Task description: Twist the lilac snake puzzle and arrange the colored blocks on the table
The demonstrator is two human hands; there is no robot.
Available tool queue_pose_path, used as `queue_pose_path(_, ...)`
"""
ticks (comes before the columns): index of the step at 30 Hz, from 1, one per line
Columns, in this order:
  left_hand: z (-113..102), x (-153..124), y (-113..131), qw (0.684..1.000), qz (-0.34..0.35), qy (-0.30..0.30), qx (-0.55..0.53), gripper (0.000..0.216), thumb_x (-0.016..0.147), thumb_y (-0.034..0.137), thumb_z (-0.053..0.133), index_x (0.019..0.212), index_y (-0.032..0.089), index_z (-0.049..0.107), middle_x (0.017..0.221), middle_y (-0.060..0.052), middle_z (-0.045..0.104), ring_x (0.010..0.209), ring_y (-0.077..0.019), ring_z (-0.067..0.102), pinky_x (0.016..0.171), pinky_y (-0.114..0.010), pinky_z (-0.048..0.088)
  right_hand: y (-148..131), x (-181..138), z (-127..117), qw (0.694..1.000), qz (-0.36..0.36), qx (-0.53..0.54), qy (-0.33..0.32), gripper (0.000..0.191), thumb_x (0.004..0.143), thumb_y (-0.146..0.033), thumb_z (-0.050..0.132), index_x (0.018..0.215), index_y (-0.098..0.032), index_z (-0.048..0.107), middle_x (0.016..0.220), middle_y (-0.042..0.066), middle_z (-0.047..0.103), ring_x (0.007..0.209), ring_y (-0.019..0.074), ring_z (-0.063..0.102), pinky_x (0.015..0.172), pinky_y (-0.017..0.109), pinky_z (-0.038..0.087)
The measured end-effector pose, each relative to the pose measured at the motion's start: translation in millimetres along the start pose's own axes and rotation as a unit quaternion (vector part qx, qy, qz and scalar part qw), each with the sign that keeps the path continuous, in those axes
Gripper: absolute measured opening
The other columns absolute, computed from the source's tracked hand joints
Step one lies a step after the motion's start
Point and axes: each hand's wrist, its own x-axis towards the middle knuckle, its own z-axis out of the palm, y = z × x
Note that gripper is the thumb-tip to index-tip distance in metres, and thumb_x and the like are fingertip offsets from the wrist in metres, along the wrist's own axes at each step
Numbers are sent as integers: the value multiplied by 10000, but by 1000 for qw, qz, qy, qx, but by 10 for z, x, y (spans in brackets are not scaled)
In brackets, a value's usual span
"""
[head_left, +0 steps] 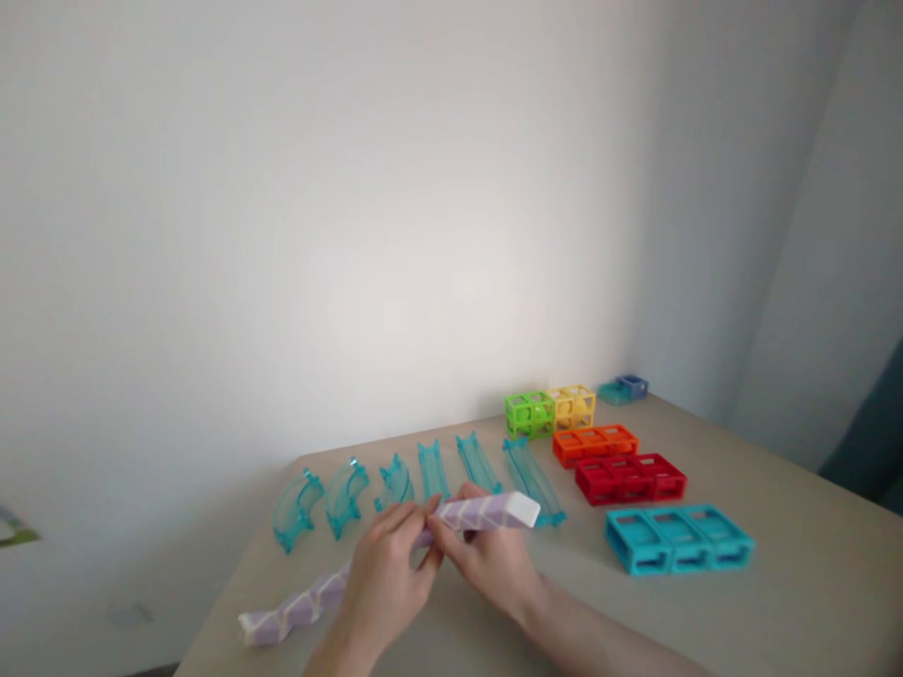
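Observation:
A long purple-and-white snake puzzle (483, 513) made of wedge segments is held above the table in both hands. My left hand (389, 562) is closed around its middle, and my right hand (490, 555) pinches it just beside the left fingers. One white end sticks out to the right past my right hand. The other stretch runs down to the lower left, its white tip near the table's left side. My fingers hide the segments between the two hands. Just beyond them lie translucent teal straight track pieces (433, 472).
Curved teal track pieces (347, 498) lie left on the table (790, 583). At right are blocks of open cube frames: teal (678, 540), red (630, 479), orange (594, 446), yellow (573, 406) and green (529, 415). A dark blue frame (633, 386) stands at the far corner by the wall.

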Motion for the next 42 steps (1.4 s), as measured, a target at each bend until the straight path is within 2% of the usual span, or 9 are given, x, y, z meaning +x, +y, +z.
queue_pose_path(3,-26,2,-37,1000,4,2,12,388,888,202,576,1275,198,570,1070,-93,697,1001,-257,639,877,-386,515,-26,-4,-57,1000,-23,-15,-11,267,895,-370,552,703,-184,558,651,-9,495,561,127,461,542,267,326)
queue_pose_path(8,-88,6,-1,999,38,-6,11,277,906,207,558,1181,218,587,1037,-76,685,977,-249,632,855,-384,507,64,44,-90,986,49,156,-21,349,885,-483,560,697,-196,494,599,-45,417,516,100,396,477,235,305)
queue_pose_path(14,-67,-8,-32,997,45,63,-24,266,926,228,560,1192,224,555,1028,-75,667,971,-224,620,835,-333,503,53,59,74,907,218,357,-49,564,808,-689,523,531,-202,463,368,-79,348,275,53,276,313,215,147)
queue_pose_path(19,-107,-23,-11,996,29,66,-58,262,919,258,575,1177,225,540,1050,-79,643,959,-207,613,805,-308,506,-24,55,120,828,294,474,-51,498,720,-623,628,527,-183,498,411,-77,392,280,40,269,291,198,155)
queue_pose_path(23,-148,-1,61,997,8,10,-77,241,930,340,562,1136,217,586,984,-67,631,879,-192,608,748,-289,504,-15,57,79,891,254,372,-48,502,711,-609,658,493,-198,473,360,-78,355,293,52,257,315,220,164)
queue_pose_path(28,-112,30,76,997,-11,1,-76,127,927,300,565,958,212,651,898,-42,609,832,-176,602,737,-277,495,-23,33,33,976,161,150,6,373,803,-482,634,620,-162,579,530,-16,505,481,102,425,466,234,294)
queue_pose_path(33,-44,18,27,1000,-19,17,-12,154,879,224,606,1014,215,678,916,-48,610,853,-193,629,771,-299,523,-46,9,-33,994,18,-102,-17,343,888,-410,551,631,-185,588,517,-10,480,483,124,418,501,269,253)
queue_pose_path(36,-33,13,12,1000,-21,18,4,211,877,254,617,1077,226,681,912,-54,619,842,-203,645,762,-314,546,-66,19,-72,993,-5,-119,19,323,888,-392,565,631,-197,557,530,-7,485,498,130,433,519,270,270)
queue_pose_path(42,-58,11,34,1000,30,-7,-7,304,911,198,555,1204,230,630,1058,-92,688,984,-229,654,867,-358,538,-23,32,-57,997,59,43,-35,298,850,-369,576,625,-200,479,569,-37,435,524,108,407,498,233,301)
